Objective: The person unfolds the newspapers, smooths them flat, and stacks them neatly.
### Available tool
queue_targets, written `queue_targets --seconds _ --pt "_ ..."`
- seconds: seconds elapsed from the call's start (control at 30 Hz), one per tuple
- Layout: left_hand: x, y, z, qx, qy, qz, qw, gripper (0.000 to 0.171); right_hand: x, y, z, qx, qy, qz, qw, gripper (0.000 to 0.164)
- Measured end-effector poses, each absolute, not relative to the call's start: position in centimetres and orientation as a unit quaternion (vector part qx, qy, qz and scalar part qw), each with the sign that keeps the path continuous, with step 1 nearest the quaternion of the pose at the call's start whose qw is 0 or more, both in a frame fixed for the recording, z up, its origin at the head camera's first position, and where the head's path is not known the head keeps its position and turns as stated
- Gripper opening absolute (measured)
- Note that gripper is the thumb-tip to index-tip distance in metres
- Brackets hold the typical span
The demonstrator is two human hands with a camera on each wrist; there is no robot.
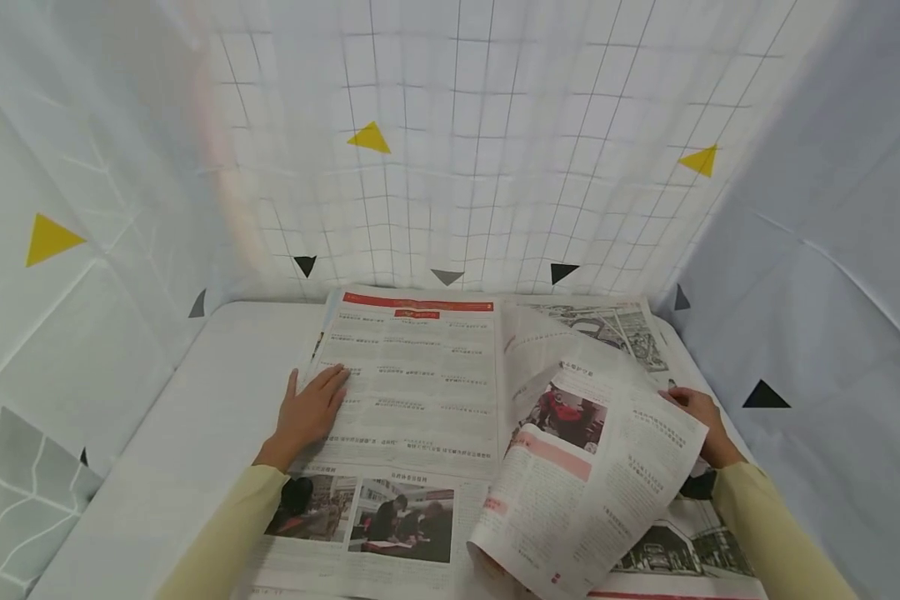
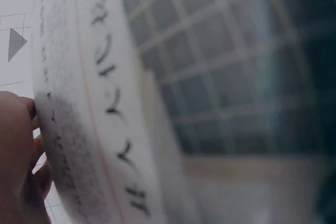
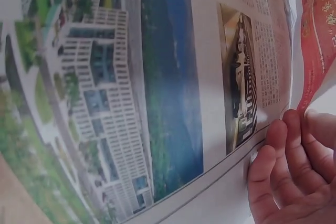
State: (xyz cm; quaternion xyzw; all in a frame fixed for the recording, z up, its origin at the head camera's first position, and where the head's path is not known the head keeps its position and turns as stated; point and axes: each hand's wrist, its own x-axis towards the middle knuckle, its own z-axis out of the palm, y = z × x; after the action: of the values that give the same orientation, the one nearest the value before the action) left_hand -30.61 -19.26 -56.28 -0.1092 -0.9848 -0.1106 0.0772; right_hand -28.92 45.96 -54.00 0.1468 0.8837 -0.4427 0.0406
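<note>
An opened newspaper (image 1: 420,417) covers the middle of the table, with text columns under a red band on its left page. My left hand (image 1: 309,412) rests on that page's left edge, fingers extended over the paper. On the right, a newspaper page (image 1: 630,467) is raised and curls over toward the front. Its right edge is pinched by my right hand (image 1: 705,421). The right wrist view shows thumb and fingertips (image 3: 278,129) at the paper's edge, beside a large building photo (image 3: 115,108). In the left wrist view, printed paper (image 2: 79,103) hides part of the left hand (image 2: 18,156).
Under the raised page lie more newspaper sheets (image 1: 675,550) with pictures. The white tabletop (image 1: 187,417) shows to the left. White sheeting with a grid (image 1: 457,167) stands behind the table, and plain sheeting (image 1: 817,250) flanks the right side.
</note>
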Motion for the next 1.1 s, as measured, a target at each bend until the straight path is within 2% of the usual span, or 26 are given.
queue_targets --seconds 0.07,0.13,0.43,0.73,1.1 --pt "-30.5 -19.6 -56.2 -0.113 -0.985 -0.105 0.076 0.049 -28.9 45.7 -53.8 0.142 0.911 -0.385 0.047 0.061" --pt "-30.4 -19.9 -56.0 -0.115 -0.985 -0.099 0.076 0.048 -28.8 45.5 -53.6 0.143 0.923 -0.355 0.045 0.066" --pt "-30.3 -21.3 -56.1 -0.093 -0.988 -0.111 0.054 0.051 -29.1 46.0 -53.0 0.143 0.945 -0.293 0.027 0.056" --pt "-30.1 -21.5 -55.9 -0.082 -0.987 -0.129 0.045 0.053 -28.9 47.1 -52.9 0.187 0.928 -0.321 0.015 0.049" --pt "-30.1 -21.3 -56.1 -0.074 -0.988 -0.134 0.026 0.056 -29.3 46.1 -50.6 0.21 0.904 -0.372 0.029 0.059"
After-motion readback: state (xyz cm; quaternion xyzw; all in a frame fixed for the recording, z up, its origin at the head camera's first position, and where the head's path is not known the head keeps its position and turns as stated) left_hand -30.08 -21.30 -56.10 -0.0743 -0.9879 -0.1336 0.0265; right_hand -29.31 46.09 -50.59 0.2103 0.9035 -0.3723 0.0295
